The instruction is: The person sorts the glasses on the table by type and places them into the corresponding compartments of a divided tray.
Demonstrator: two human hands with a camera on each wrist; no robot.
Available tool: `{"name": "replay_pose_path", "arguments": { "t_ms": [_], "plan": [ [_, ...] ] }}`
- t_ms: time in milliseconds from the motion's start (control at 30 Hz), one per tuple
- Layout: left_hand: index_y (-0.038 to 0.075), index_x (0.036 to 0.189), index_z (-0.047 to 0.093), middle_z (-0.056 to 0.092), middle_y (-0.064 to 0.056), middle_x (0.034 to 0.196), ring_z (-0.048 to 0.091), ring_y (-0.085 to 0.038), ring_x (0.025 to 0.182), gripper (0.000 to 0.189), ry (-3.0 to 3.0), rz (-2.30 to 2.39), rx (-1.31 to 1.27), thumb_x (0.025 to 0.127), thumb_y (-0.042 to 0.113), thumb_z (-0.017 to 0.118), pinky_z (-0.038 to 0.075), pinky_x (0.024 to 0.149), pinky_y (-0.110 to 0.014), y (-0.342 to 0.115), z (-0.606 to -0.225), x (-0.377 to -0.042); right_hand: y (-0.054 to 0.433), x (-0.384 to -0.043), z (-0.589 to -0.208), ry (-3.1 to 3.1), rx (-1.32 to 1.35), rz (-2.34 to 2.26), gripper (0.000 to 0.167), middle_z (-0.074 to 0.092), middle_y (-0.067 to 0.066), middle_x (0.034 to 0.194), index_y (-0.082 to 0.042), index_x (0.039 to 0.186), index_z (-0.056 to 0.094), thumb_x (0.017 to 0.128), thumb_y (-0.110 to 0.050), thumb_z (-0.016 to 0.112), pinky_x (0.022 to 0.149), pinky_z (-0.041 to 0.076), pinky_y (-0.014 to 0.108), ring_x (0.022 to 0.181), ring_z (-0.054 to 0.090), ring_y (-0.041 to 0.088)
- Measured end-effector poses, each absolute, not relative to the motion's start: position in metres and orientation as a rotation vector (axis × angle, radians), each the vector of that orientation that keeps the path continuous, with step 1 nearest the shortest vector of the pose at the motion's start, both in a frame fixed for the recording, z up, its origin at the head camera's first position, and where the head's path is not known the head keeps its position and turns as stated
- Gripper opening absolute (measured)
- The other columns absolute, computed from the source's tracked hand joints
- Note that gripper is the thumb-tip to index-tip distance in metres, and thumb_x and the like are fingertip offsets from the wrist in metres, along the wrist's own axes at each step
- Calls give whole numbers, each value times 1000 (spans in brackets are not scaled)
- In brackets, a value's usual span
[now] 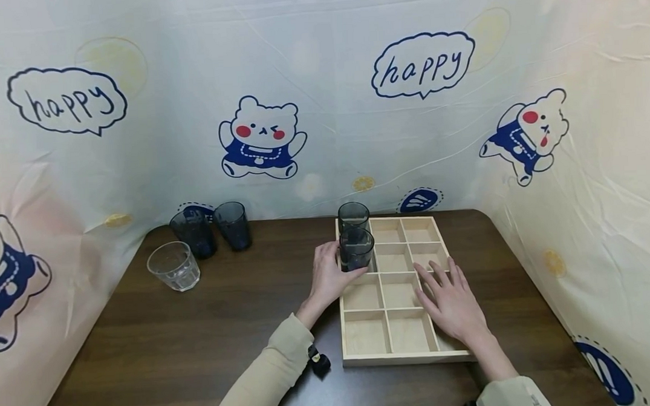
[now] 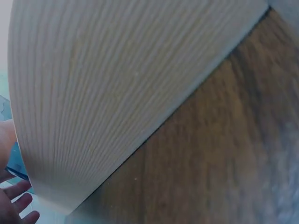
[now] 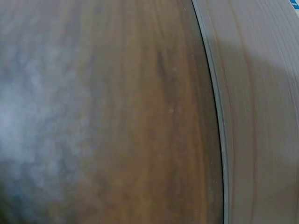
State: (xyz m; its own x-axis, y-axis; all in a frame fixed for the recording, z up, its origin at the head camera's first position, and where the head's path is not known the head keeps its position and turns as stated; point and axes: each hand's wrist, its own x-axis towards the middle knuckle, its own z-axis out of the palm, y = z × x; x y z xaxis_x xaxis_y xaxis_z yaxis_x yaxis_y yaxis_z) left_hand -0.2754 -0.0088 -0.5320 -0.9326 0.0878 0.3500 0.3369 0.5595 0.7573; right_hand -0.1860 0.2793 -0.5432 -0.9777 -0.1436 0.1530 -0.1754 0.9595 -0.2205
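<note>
A pale wooden box (image 1: 397,360) divided into square compartments lies on the table. My left hand (image 1: 328,277) holds a dark tinted glass (image 1: 357,250) between thumb and fingers, at the second compartment from the back in the left column. Whether its base touches the compartment floor cannot be seen. Just behind, another dark glass (image 1: 352,212) stands in the back left compartment. My right hand (image 1: 454,303) rests on the box's right side with fingers spread, holding nothing. In the left wrist view, the box's side wall (image 2: 117,93) hides most of that hand and its glass.
At the table's left rear stand a clear glass (image 1: 174,267) and two dark glasses, one (image 1: 194,233) behind it and one (image 1: 233,226) to its right. A patterned cloth (image 1: 318,58) hangs around the brown table (image 1: 226,319).
</note>
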Motion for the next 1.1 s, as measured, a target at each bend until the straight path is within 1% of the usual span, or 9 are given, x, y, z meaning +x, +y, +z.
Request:
{"name": "replay_pose_path", "arguments": {
  "t_ms": [100,200,467,533,633,767,867,1000,1100],
  "plan": [
    [-4,138,68,67,-22,136,53,-43,137,80,-2535,-1268,-362,76,33,102,46,117,-60,-10,-533,-275,280,-186,-543,-2970,246,349,63,45,25,171,-24,169,45,112,-51,51,134,18,72,165,19,61],
    [-2,141,66,63,-22,140,51,-42,139,82,-2565,-1181,-382,80,40,99,43,119,-62,-13,-536,-274,279,-186,-544,-2971,250,343,63,46,25,170,-24,169,45,112,-51,51,134,19,73,164,20,62],
    [2,156,55,51,-24,158,44,-43,151,88,-2660,-1082,-438,94,58,82,35,127,-66,-24,-536,-270,280,-186,-544,-2961,261,364,62,46,25,170,-24,169,45,113,-49,53,134,18,73,164,19,62],
    [4,161,51,47,-24,164,40,-44,157,90,-2687,-1055,-455,96,61,77,32,130,-67,-29,-535,-269,280,-186,-544,-2957,264,364,62,46,25,169,-24,169,45,113,-48,53,134,19,73,164,19,62],
    [9,167,43,38,-23,174,30,-44,165,94,-2746,-1011,-480,98,67,70,25,133,-71,-37,-533,-266,281,-187,-544,-2956,267,360,62,47,25,169,-24,169,45,112,-49,53,134,19,73,164,20,62],
    [14,172,36,28,-21,181,18,-45,171,98,-2807,-979,-504,100,76,60,15,134,-75,-50,-530,-264,282,-187,-545,-2953,266,357,62,47,25,169,-24,169,45,112,-49,53,134,18,72,164,20,62],
    [16,174,33,24,-20,182,14,-45,172,95,-2834,-959,-517,103,76,54,11,135,-76,-63,-529,-262,282,-187,-545,-2952,266,359,62,46,25,169,-24,169,44,112,-49,53,134,19,72,164,19,62],
    [18,175,31,20,-19,184,10,-44,173,83,-2857,-956,-518,110,67,49,7,135,-76,-83,-527,-260,281,-187,-545,-2956,265,359,63,46,25,169,-24,169,44,112,-49,53,133,20,74,164,19,62],
    [19,175,31,20,-19,184,10,-44,173,79,-2864,-927,-478,112,63,47,8,134,-77,-98,-526,-260,280,-187,-545,-2955,262,359,63,46,25,169,-24,169,45,112,-49,53,133,20,74,164,20,62]
  ]
}}
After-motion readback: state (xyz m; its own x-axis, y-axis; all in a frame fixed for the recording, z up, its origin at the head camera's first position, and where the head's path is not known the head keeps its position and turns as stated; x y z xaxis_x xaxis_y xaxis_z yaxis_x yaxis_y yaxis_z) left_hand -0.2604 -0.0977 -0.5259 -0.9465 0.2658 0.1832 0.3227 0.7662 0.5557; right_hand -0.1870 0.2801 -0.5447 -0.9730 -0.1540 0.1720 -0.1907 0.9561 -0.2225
